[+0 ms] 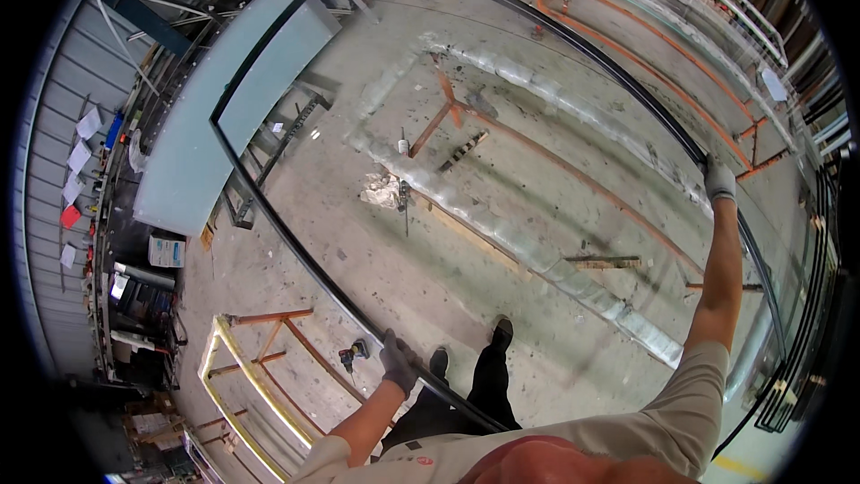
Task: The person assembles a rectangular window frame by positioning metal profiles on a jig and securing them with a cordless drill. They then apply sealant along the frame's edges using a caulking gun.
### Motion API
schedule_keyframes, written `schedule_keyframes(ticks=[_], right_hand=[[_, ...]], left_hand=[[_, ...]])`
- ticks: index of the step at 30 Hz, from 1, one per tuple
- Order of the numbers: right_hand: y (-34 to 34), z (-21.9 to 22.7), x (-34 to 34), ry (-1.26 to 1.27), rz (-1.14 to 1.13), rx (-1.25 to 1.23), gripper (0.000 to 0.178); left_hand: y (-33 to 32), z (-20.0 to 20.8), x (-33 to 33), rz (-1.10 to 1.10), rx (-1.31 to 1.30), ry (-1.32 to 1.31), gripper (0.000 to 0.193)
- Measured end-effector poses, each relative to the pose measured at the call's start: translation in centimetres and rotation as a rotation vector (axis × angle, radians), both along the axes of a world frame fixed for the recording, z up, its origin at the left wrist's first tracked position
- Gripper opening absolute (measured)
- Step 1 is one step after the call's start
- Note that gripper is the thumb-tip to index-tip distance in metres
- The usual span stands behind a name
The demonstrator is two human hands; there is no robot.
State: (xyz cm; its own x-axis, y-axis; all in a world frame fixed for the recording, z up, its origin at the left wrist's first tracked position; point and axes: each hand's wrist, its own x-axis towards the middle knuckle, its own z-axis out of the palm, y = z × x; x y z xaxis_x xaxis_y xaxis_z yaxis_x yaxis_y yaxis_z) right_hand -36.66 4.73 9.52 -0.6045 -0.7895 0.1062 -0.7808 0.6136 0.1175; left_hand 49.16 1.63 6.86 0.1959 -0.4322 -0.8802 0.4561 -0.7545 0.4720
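Observation:
A large black rectangular frame (309,257) is held up above the floor, spanning most of the view. My left hand (399,364), in a dark glove, is closed around its near bar, close to my body. My right arm is stretched out, and my right hand (719,181), in a light grey glove, grips the far bar at the right. Through the frame's opening shows a stand with plastic-wrapped rails (502,224) and rusty metal bars. The frame's nearest end is partly hidden by my body.
A pale blue-green panel (228,116) rests on supports at the left. A cordless drill (353,355) lies on the floor near my left hand, beside a yellow-edged stand (253,401). An orange metal stand (640,52) is at the far right. Crumpled wrapping (381,190) sits by the wrapped rails.

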Motion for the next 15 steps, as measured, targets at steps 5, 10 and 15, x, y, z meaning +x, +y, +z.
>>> schedule_keyframes(ticks=[5, 10, 15], right_hand=[[1.2, -2.3, -4.8, -0.026, -0.065, 0.014, 0.029], [-0.5, -3.2, -5.0, -0.04, -0.008, 0.08, 0.029], [-0.7, -3.1, -6.0, -0.03, 0.063, 0.053, 0.029]], left_hand=[[-2.9, -1.2, -3.3, -0.054, 0.003, -0.023, 0.047], [-3.5, -1.2, -5.3, -0.083, 0.021, -0.065, 0.048], [-3.4, -3.9, -6.9, -0.045, 0.015, -0.067, 0.046]])
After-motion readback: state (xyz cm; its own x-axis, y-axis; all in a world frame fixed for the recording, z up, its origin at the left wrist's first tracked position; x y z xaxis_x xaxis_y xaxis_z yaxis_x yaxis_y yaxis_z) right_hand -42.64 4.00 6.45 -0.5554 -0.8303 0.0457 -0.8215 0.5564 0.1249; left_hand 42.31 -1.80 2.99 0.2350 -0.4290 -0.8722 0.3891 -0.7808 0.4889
